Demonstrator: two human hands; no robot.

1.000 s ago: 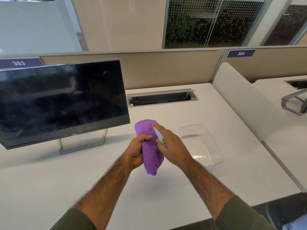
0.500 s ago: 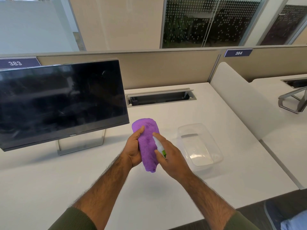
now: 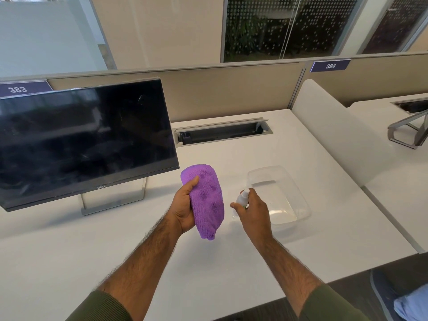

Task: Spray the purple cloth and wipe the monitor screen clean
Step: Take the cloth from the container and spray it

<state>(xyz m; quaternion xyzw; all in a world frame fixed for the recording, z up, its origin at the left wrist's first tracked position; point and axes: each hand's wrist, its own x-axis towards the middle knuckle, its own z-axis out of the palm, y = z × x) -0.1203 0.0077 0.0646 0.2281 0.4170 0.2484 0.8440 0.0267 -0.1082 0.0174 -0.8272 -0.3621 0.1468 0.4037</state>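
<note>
The purple cloth (image 3: 206, 200) is folded into a thick roll and held up over the white desk (image 3: 69, 246), gripped by the left hand (image 3: 185, 208) with the thumb pressed on its front. It's fuzzy microfiber, and a few darker damp-looking spots can be seen on the face turned toward the small white spray bottle (image 3: 242, 200). That bottle is wrapped in the right hand (image 3: 253, 210), nozzle pointed at the cloth, a small gap left between them. The dark monitor screen (image 3: 81, 140) is seen to the left, streaky and smudged. A clear plastic tray (image 3: 298, 193) sits just beyond the right hand.
</note>
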